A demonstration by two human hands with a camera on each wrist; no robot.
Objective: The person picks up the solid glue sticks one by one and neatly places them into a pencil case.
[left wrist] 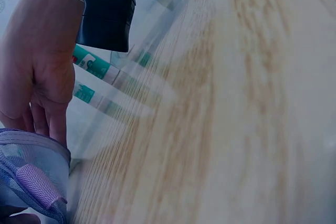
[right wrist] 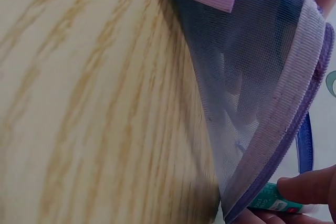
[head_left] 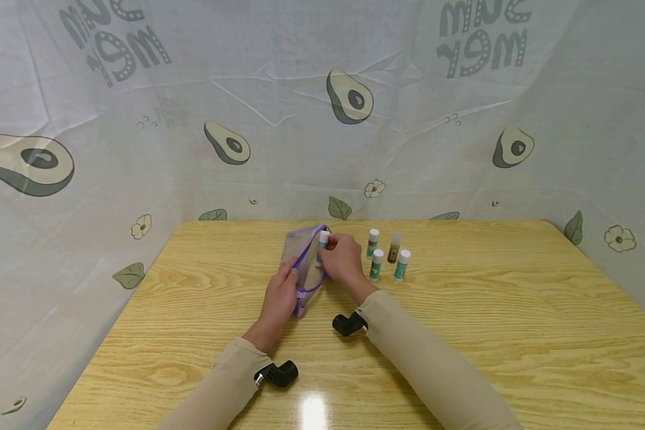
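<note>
Step in hand, as I judge: filling the mesh pouch (head_left: 308, 276) | my right hand (head_left: 344, 258), pinched narrow, holds a glue stick (head_left: 323, 240) at its mouth, between my hands | my left hand (head_left: 280, 292), curled, grips its side | next move likely calls for lowering, releasing

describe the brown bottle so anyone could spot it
On the wood-grain table, look just right of the person's right hand. Three glue sticks stand there, with the brown bottle beside the farthest one. Its brown body and greyish cap set it apart from their green labels and white caps.
</note>
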